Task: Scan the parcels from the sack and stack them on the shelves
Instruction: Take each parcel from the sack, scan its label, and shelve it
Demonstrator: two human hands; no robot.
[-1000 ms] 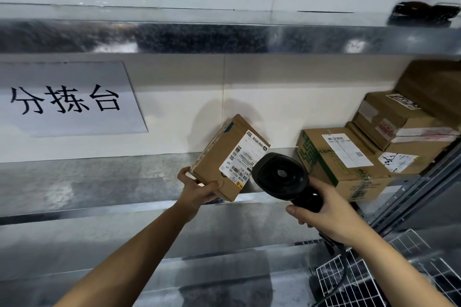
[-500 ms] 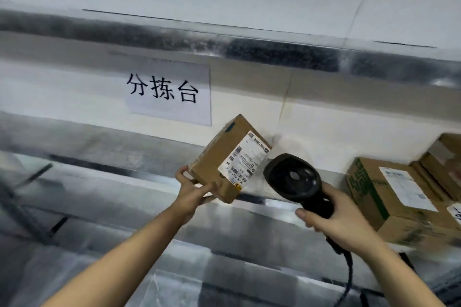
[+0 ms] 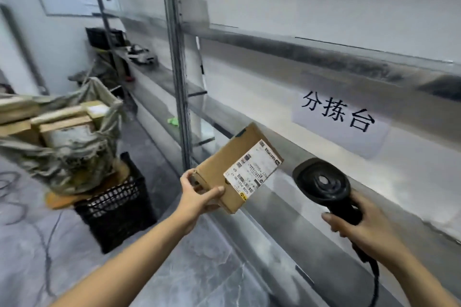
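Swinging left since a second ago: your left hand (image 3: 197, 198) grips the labelled parcel (image 3: 237, 169), right hand (image 3: 359, 229) grips the barcode scanner (image 3: 321, 183); sack (image 3: 72, 132) now visible, scan probably done.

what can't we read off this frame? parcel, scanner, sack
- Parcel, head view: label text too small and blurred to read; near end covered by the left hand.
- Scanner: handle wrapped by the right hand; cable cut off by the bottom edge.
- Sack: motion blur and the left edge hide its contents' count and labels.
- Far shelf items: too blurred to identify.
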